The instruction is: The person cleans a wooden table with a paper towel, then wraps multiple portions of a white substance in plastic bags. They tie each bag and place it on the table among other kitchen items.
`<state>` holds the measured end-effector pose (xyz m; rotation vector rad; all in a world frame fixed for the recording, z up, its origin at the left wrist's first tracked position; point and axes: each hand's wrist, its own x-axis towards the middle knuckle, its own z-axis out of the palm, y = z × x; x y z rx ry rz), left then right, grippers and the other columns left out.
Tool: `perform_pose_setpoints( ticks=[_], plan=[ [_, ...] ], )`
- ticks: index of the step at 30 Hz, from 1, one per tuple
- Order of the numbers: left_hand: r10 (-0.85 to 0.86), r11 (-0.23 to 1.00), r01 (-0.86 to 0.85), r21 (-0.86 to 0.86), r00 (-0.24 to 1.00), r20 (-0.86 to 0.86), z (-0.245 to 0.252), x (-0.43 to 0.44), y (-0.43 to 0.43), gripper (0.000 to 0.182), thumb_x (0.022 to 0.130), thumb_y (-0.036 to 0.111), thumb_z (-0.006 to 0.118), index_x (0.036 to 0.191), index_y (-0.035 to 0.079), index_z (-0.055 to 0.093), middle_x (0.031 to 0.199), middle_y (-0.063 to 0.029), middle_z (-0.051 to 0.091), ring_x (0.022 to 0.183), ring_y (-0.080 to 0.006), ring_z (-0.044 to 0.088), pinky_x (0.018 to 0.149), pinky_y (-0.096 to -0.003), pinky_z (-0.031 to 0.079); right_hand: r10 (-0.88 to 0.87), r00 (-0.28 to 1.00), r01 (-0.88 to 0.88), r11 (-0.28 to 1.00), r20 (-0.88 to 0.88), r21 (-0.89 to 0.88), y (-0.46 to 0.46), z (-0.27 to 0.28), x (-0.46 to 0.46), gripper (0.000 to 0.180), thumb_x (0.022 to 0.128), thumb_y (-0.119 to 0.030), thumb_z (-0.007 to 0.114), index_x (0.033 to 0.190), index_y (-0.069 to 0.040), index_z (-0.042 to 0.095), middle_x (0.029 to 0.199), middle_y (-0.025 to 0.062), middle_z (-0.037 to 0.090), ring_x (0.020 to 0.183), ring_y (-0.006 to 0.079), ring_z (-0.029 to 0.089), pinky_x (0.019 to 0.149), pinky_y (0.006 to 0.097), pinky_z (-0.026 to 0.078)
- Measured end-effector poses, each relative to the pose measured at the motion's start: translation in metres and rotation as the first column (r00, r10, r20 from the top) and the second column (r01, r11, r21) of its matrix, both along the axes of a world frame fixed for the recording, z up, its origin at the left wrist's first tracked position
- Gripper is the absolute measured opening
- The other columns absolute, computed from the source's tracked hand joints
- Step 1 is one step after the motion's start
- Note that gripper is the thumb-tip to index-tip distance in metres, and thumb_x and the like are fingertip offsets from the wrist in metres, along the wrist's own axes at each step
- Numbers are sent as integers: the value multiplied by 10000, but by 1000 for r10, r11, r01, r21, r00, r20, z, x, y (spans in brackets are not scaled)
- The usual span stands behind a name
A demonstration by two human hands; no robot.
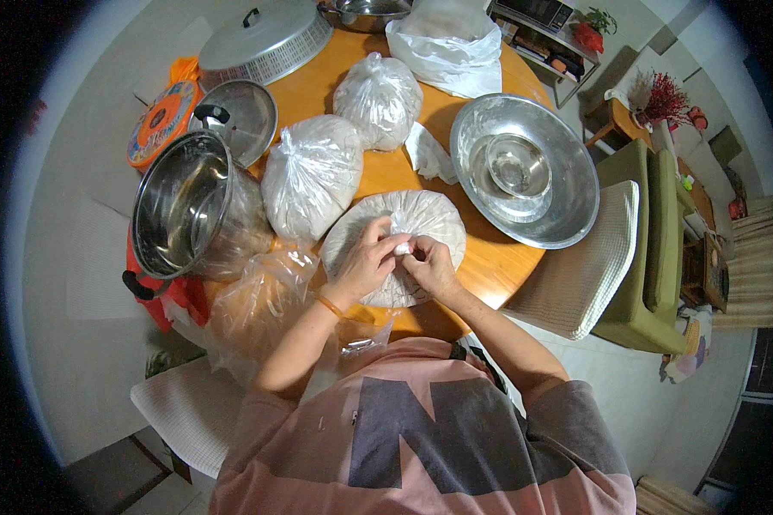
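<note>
Right in front of me on the wooden table lies a full clear plastic bag (435, 212) with pale, powdery-looking contents. My left hand (370, 261) and my right hand (433, 265) meet over its middle, both pinching the gathered, twisted neck of the bag (402, 247). Just beyond my left hand sits a second filled plastic bag (312, 174), its neck tied. A third tied bag (379, 103) rests farther back. Loose clear plastic bags (257, 309) lie crumpled beside my left forearm. Fingers partly cover the neck, so whether it is knotted cannot be seen.
A deep steel pot (183, 206) stands left, a glass lid (248, 122) behind it. To the right, a large steel basin (554, 212) holds a small metal bowl (522, 168). A domed food cover (261, 45) and white plastic bag (451, 58) are at the back. Chairs (580, 264) flank the table.
</note>
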<state>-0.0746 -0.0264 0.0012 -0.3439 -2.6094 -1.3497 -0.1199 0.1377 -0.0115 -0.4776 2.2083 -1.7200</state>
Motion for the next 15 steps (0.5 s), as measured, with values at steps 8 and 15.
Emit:
perform_pose_setpoints(
  ticks=[8, 15],
  plan=[
    [-165, 966, 136, -220, 979, -120, 28, -7, 0, 385, 763, 5, 604, 1142, 61, 635, 1171, -126, 610, 1039, -262, 534, 919, -388, 400, -17, 990, 24, 998, -139, 52, 3, 6, 7, 149, 754, -84, 638, 779, 51, 579, 646, 160, 583, 574, 213, 574, 554, 335, 461],
    [-74, 997, 76, 20, 993, -94, 2, -16, 0, 184, 739, 17, 638, 915, 29, 690, 950, -84, 693, 878, -221, 632, 846, -367, 426, -139, 980, 142, 990, -141, 11, -3, 1, 14, 138, 787, -75, 621, 825, 57, 615, 690, 80, 602, 625, 118, 541, 566, 280, 449]
  ],
)
